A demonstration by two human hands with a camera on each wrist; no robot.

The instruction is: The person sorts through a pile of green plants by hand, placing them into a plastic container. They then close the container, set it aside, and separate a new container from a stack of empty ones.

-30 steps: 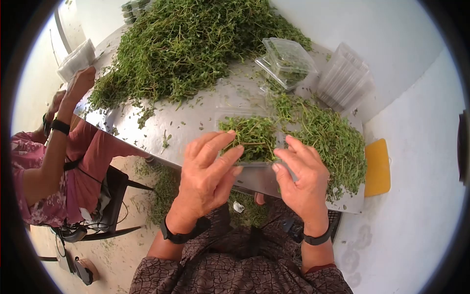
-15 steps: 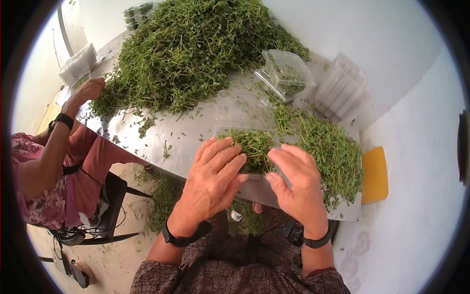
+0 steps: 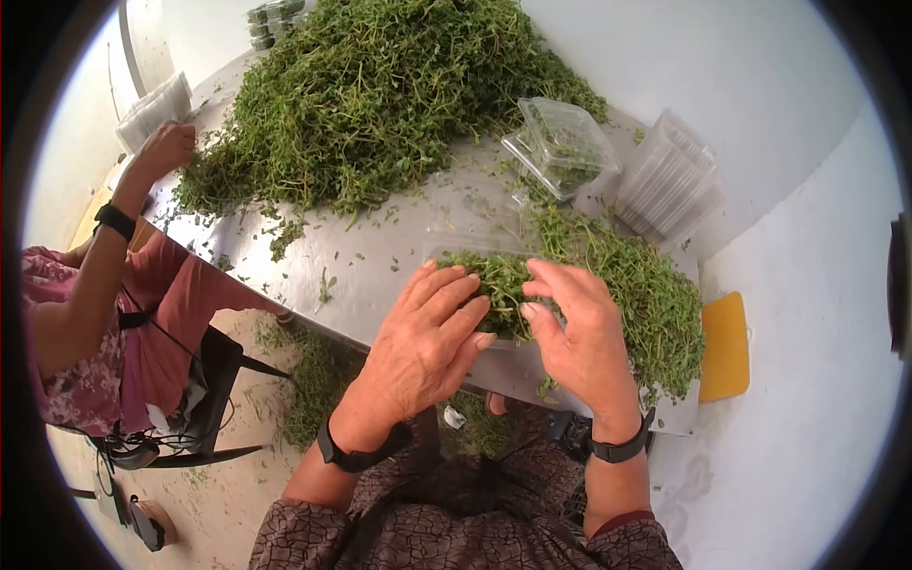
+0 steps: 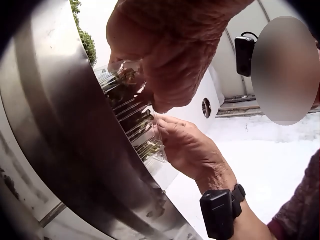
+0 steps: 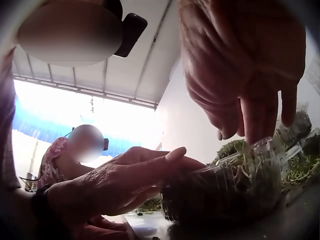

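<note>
A clear plastic clamshell box filled with leafy green stems lies at the table's near edge, its lid folded back flat behind. My left hand rests over the left end of the stems, its fingers extended and side by side. At the right end, my right hand touches the greens with its fingertips, thumb apart from the fingers. In the right wrist view the right fingers point down into the box. The left wrist view shows both hands against the box's ribbed side.
A big heap of greens covers the back of the metal table; a smaller pile lies right. Filled boxes and nested empty ones stand behind it. A yellow board is by the wall. Another person sits left.
My left hand has moved right over the greens and its fingers lie flatter. The right hand stays at the box's right end. The other person's hand rose, then drew back slightly.
</note>
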